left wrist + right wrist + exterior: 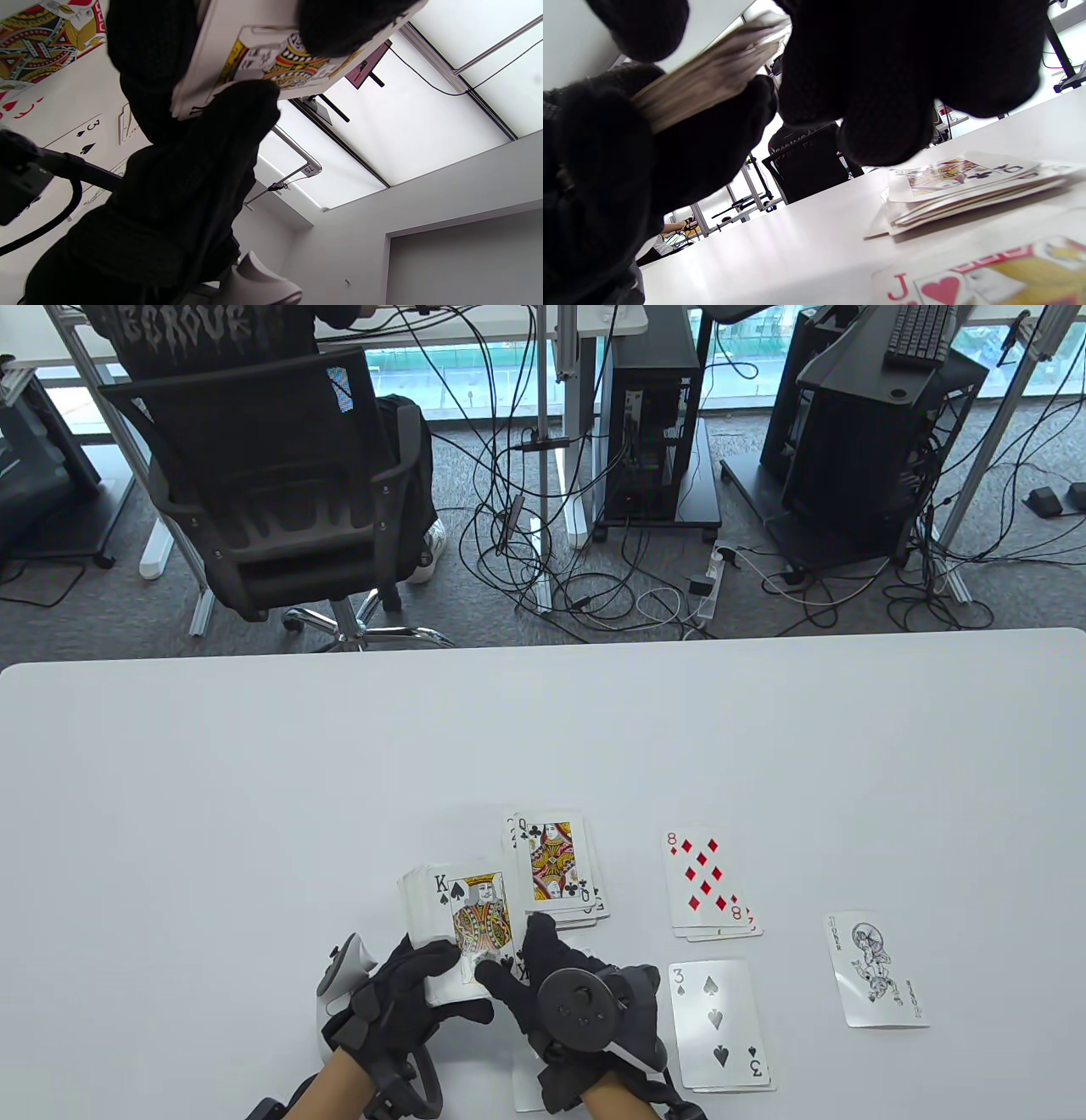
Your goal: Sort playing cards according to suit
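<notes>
The left hand (399, 993) grips the deck (450, 929) face up above the table (254, 814), king of spades on top, long axis pointing away. The right hand (585, 1018) pinches that king's near corner. Rightward lie club (556, 865), diamond (708, 882), spade (719, 1022) piles and a joker (878, 970).

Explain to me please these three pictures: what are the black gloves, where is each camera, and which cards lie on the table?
No machine: a person wears black sensor gloves with a tracker on each hand. One camera looks down at the white table; two sit on the wrists. The left hand holds the deck, king of spades on top, and the right hand touches that card. On the table lie a club pile with a queen on top, a diamond pile, a spade pile, a joker, and a jack of hearts beneath the right hand.
</notes>
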Available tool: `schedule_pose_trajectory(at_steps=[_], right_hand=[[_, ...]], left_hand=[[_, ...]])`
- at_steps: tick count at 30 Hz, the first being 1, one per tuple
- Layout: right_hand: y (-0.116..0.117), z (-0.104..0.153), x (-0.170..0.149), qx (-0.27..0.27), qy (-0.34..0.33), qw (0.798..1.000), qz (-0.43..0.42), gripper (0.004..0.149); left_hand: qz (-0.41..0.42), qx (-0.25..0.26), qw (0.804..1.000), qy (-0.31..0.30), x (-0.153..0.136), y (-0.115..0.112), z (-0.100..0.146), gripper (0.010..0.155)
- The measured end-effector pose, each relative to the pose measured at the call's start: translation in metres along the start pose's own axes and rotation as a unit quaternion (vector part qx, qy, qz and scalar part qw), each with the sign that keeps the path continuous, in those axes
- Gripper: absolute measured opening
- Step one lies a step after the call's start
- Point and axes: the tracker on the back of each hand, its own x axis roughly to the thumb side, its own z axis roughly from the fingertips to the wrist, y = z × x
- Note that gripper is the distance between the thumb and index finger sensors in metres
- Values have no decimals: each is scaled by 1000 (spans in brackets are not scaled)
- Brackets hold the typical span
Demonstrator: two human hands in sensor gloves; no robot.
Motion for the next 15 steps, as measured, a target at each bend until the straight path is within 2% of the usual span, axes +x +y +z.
schedule_pose_trajectory(at_steps=[4,11,15], right_hand=[[5,4,-4,-25,18,999,-42,76],[0,8,-7,-78,37,994,-60,57],[-1,9,-10,-78,38,993,-81,47]], left_hand=[[-3,-8,1000,1,0,-2,0,53],[-10,-14,1000,12,-4,-3,-2,52],[-14,-14,1000,14,-4,-3,-2,53]])
